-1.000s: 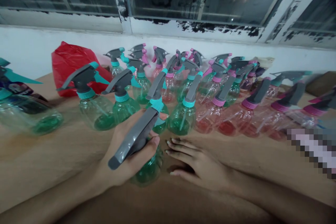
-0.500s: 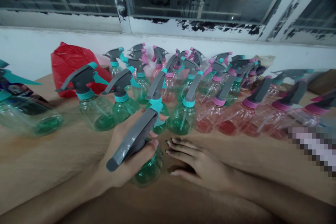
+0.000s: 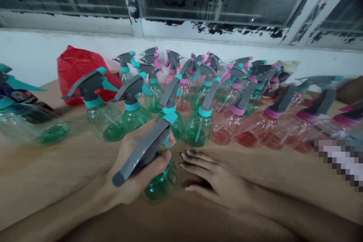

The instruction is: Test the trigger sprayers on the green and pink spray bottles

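Observation:
My left hand (image 3: 133,166) is wrapped round the neck of a green spray bottle (image 3: 160,187) with a grey and teal trigger head. The fingers reach to its teal trigger, and the hand hides the bottle's collar. The bottle stands on the wooden table (image 3: 73,174) with green liquid inside. To its right, my right hand (image 3: 210,176) rests on the tabletop, fingers stretched out and holding nothing. Just beyond the hands stands another green spray bottle (image 3: 198,130) with a teal collar.
Several pink spray bottles (image 3: 253,132) line the right side, with more green and pink ones behind. A green spray bottle (image 3: 103,121) stands left of centre, another (image 3: 53,134) at far left. A red plastic bag (image 3: 72,75) sits at the back, near the white wall and windows.
The trigger of the held spray bottle has been drawn in towards its neck by the left fingers. My right hand stays in place; the view has shifted slightly.

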### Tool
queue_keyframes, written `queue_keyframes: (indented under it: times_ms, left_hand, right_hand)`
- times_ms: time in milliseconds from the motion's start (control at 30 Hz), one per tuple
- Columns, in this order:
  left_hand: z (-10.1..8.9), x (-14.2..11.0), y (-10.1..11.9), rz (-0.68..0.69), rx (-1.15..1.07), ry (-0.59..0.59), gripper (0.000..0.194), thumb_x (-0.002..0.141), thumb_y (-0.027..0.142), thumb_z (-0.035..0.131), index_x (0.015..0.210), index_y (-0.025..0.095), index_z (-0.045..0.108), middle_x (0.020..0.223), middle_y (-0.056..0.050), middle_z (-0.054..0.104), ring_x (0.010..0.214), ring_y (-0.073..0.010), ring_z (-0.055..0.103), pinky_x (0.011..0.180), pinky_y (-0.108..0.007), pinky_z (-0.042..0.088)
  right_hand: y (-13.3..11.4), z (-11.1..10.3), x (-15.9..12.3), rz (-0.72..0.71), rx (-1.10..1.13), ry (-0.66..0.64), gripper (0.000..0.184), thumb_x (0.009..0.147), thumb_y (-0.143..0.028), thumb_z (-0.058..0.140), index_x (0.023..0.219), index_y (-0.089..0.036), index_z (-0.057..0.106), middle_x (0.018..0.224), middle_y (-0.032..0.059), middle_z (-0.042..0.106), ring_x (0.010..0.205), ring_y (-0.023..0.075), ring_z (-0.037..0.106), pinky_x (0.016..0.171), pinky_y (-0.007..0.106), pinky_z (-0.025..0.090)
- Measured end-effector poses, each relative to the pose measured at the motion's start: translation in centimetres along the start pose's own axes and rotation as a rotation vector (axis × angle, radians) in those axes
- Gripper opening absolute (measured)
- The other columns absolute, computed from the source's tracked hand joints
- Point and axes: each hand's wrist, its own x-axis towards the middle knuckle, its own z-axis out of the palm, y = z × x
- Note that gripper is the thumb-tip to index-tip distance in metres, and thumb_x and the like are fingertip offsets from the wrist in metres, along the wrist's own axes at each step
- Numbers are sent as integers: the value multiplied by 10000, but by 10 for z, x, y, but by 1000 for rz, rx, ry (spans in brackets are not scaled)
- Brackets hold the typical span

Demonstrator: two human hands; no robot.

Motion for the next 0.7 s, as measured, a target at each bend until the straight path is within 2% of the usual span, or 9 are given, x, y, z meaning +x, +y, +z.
queue_keyframes:
  times_ms: [100, 267, 467, 700]
  left_hand:
    - [-2, 1, 2, 28, -55, -18, 110, 711, 190, 500, 804, 249, 501, 745, 9, 543, 645, -169, 552, 609, -300, 494]
    - [2, 3, 2, -12, -118, 22, 275, 683, 174, 527, 945, 254, 552, 979, -28, 612, 809, -198, 610, 718, -315, 522]
    - [7, 3, -2, -15, -123, 59, 379, 677, 144, 531, 1031, 278, 558, 1060, -14, 628, 789, -197, 625, 712, -329, 514]
    - [5, 3, 0, -37, -94, 19, 395, 688, 143, 537, 1053, 293, 545, 1089, -5, 623, 792, -190, 621, 756, -332, 525]
  right_hand:
    - [1, 1, 0, -10, 3, 10, 512, 866, -408, 509, 1315, -172, 438, 1377, 55, 439, 1311, 194, 325, 1083, 383, 308]
    - [2, 3, -1, -9, -6, 12, 509, 868, -413, 505, 1317, -184, 436, 1377, 47, 440, 1310, 192, 328, 1082, 380, 311]
    - [0, 1, -1, 15, -3, 3, 503, 863, -422, 511, 1302, -182, 458, 1378, 42, 440, 1311, 186, 325, 1089, 369, 301]
    - [1, 1, 0, -2, 16, 11, 508, 864, -409, 513, 1315, -187, 440, 1375, 50, 444, 1304, 195, 339, 1078, 382, 320]
